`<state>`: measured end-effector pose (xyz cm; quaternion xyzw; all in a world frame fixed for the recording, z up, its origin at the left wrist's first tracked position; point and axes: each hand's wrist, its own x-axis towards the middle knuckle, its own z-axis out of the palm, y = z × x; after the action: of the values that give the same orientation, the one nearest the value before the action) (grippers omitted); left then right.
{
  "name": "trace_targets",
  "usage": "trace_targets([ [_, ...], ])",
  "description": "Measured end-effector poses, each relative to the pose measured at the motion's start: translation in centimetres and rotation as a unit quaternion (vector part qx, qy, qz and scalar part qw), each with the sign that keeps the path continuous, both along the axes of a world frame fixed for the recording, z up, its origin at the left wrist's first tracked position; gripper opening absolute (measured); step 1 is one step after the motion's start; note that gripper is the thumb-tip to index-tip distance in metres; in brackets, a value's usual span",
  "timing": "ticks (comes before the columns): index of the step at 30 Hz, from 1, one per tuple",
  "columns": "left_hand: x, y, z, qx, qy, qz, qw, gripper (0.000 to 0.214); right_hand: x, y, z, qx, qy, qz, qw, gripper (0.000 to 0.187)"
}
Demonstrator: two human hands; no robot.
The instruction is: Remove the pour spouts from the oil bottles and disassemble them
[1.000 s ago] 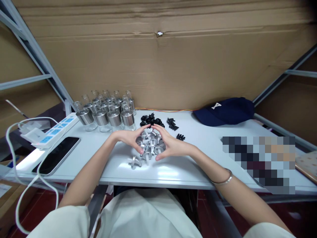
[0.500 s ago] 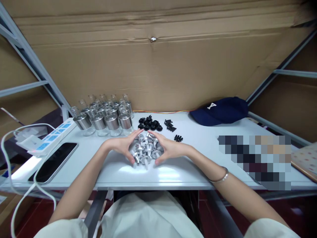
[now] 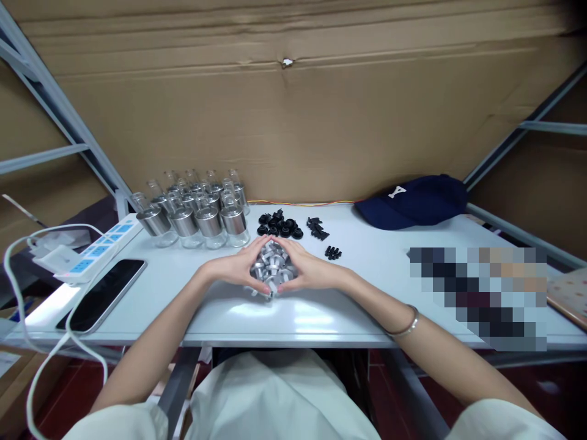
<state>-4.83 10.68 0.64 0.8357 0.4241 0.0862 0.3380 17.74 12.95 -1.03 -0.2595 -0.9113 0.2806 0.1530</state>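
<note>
A heap of small silver metal parts (image 3: 274, 264), with round flanges and short stems, lies on the white table. My left hand (image 3: 241, 266) curves round its left side, thumb and fingers stretched apart. From the right, my right hand (image 3: 306, 266) mirrors it, so the fingertips meet behind the heap and the thumbs come close in front. Both hands rest low and touch the outer pieces; a few poke out under the left thumb. Just behind the fingertips sit black round caps (image 3: 285, 227), with black nozzle-like pieces (image 3: 316, 228) and tiny black parts (image 3: 333, 252) to their right.
Several glass bottles with metal sleeves (image 3: 210, 226) stand at the back left. A white power strip (image 3: 98, 249) with cables and a phone (image 3: 105, 296) lie on the left. A navy cap (image 3: 415, 205) is at the back right, before a cardboard wall (image 3: 321, 134). A blurred patch covers the right side.
Both hands have drawn inward, squeezing the silver heap into a tighter pile. The thumbs are now much closer together, and the fingertips have come together behind. The view has shifted slightly.
</note>
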Motion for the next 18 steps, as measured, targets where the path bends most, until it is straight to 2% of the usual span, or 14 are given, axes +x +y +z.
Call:
trace_targets([
  [10,0.5,1.0,-1.1,0.038,-0.065,0.040,0.996,0.099,0.5,1.2,-0.3,-0.005,0.001,-0.034,0.999,0.107],
  [15,0.7,1.1,-1.1,0.022,-0.090,0.068,0.993,0.104,0.6,1.6,-0.8,0.006,0.007,-0.037,0.999,0.107],
  [18,0.3,0.6,-0.4,-0.003,-0.074,0.055,0.996,0.122,0.9,1.6,-0.6,0.010,0.008,-0.035,0.999,0.111],
])
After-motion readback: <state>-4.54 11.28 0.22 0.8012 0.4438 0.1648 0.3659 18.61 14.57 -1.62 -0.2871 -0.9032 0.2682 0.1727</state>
